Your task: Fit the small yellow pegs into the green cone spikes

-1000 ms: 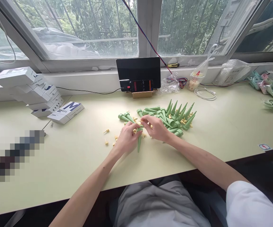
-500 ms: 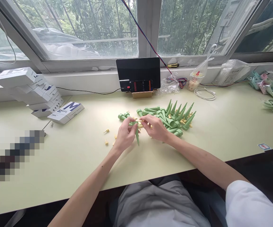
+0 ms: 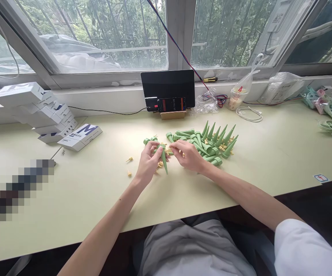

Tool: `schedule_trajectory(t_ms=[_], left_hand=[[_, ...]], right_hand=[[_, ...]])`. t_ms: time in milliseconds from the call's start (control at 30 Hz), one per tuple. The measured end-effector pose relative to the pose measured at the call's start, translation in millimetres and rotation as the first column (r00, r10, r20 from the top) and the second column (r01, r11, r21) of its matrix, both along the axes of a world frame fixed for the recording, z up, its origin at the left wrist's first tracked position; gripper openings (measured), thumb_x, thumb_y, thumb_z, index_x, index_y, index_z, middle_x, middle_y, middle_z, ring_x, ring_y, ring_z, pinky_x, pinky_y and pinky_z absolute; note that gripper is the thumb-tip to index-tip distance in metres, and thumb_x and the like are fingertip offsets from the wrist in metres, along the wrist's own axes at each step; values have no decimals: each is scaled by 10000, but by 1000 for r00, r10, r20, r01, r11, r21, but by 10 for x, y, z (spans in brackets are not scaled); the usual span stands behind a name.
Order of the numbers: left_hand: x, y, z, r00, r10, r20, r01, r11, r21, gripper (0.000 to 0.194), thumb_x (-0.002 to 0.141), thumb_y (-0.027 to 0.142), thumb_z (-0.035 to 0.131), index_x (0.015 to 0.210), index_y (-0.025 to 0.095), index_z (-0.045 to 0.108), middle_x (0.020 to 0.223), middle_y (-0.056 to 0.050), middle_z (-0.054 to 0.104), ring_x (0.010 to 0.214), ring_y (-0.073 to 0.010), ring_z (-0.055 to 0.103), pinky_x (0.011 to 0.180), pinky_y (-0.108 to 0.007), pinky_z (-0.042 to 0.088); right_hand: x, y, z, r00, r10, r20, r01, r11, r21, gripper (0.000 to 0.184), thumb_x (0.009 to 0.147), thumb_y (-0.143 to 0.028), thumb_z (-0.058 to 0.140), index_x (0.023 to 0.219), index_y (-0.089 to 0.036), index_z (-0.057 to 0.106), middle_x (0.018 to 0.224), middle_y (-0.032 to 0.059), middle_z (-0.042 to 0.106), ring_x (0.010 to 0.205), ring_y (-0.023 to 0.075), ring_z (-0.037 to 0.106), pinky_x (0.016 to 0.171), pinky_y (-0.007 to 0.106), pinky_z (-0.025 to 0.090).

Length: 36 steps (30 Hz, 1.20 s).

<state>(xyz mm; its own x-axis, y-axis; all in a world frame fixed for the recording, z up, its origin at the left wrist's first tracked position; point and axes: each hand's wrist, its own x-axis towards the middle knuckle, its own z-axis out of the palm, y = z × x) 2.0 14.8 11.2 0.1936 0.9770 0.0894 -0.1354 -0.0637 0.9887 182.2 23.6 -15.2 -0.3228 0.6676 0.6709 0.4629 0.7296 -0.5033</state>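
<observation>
My left hand (image 3: 149, 161) is closed around the top of a green plant-watering spike (image 3: 164, 160), whose pointed end hangs down toward the table. Just to its right, my right hand (image 3: 189, 156) has thumb and forefinger pinched together; whatever lies between those fingertips is too small to make out. Small yellow pieces (image 3: 160, 165) show below and between the hands, partly hidden by them. Beside and behind my right hand lies a pile of green spikes (image 3: 208, 147), several standing point up.
Two loose yellow pieces (image 3: 129, 173) lie left of my left hand. A phone (image 3: 171, 104) leans on a dark tablet (image 3: 167, 86) at the back. White boxes (image 3: 53, 115) are stacked at left. A bagged cup (image 3: 236, 97) and a coiled white cable (image 3: 249, 114) are at back right.
My left hand has shifted slightly left with the green spike, opening a small gap from my right hand and uncovering yellow pieces beneath. My right hand stays almost in place.
</observation>
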Motion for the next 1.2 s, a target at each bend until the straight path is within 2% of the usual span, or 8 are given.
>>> schedule_trajectory(t_ms=[400,1200], left_hand=[[-3,10,11,997,63,36,-63,998,-3,306,826,398,706,940,204,500,832,-2,621,626,-140,667,603,-307,589],[0,17,6,993,120,1,-120,993,5,277,831,381,691,936,203,507,819,11,599,646,-144,682,641,-317,598]], right_hand=[[4,-4,23,1000,0,-3,0,1000,-3,148,1012,-211,466,1002,-195,613,829,44,603,694,151,545,632,271,468],[1,-18,9,1000,4,18,-4,1000,-7,182,1009,-216,478,1036,-198,658,788,25,584,670,142,540,649,270,451]])
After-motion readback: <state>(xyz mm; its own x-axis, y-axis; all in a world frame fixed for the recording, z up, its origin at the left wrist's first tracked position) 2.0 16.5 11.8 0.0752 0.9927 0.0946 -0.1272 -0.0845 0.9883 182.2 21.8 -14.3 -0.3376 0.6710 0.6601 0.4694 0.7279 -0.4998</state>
